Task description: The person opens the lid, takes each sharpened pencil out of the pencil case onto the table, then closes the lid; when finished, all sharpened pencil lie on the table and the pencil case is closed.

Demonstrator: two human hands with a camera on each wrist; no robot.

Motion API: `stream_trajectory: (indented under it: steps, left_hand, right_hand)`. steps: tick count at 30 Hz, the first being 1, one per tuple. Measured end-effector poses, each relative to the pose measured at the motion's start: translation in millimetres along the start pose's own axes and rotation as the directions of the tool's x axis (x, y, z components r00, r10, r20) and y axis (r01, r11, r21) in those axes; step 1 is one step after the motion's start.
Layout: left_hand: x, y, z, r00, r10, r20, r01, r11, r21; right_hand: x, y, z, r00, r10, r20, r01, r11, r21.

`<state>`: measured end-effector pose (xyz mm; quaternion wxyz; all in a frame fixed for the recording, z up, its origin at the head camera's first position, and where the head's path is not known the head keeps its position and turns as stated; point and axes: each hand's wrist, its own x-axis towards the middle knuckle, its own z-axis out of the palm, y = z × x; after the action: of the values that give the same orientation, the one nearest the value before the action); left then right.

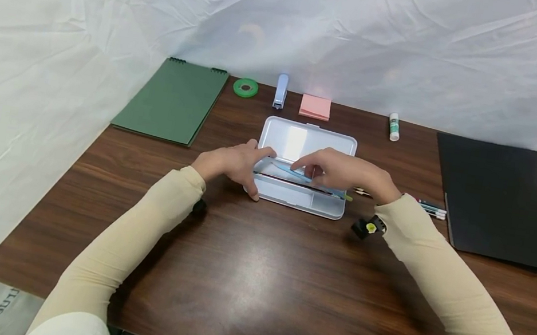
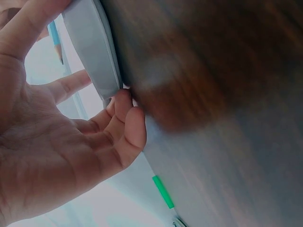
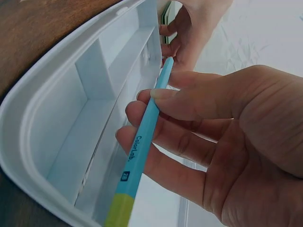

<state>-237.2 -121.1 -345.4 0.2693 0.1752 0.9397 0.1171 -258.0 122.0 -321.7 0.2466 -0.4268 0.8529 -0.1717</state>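
Note:
An open white pencil case [image 1: 328, 206] lies on the table with its lid [image 1: 327, 140] folded back. My left hand [image 1: 235, 163] grips the case's left end, thumb at the near corner and a finger reaching over the inside. In the left wrist view, curled fingers [image 2: 124, 101] meet the case's end wall [image 2: 97, 49]. Over the case, my right hand [image 1: 333, 168] pinches a light blue colored pencil [image 3: 144, 137] between thumb and fingers. The pencil has a yellow-green end and runs lengthwise over the tray, its sharpened tip [image 2: 59, 54] toward my left hand.
Behind the case sit green tape [image 1: 245, 88], a pale blue stapler [image 1: 281, 91], pink sticky notes [image 1: 315, 107] and a glue stick [image 1: 394, 127]. A green spiral pad [image 1: 174, 101] lies left, a black folder [image 1: 513, 204] right. Several pencils [image 1: 432, 210] lie by the right forearm.

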Motion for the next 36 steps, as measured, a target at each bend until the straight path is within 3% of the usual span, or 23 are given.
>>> stream_trajectory:
  steps: [11, 24, 36]
  left_hand:
    - [1.3, 0.4, 1.1, 1.000, 0.000, 0.001, 0.000, 1.000, 0.000]
    - [0.7, -0.2, 1.5, 1.000, -0.001, 0.001, 0.001, 1.000, -0.010]
    - [1.4, 1.2, 0.8, 1.000, 0.000, 0.003, 0.000, 1.000, -0.020]
  right_hand:
    - [-26.1, 14.7, 1.3, 0.999, 0.030, -0.041, -0.030, 1.000, -0.005]
    - [-73.1, 31.5, 4.8, 0.995, 0.038, -0.093, -0.037, 0.999, 0.012]
    - [-125.1, 50.9, 6.9, 0.981, 0.139, -0.138, -0.138, 0.990, 0.017]
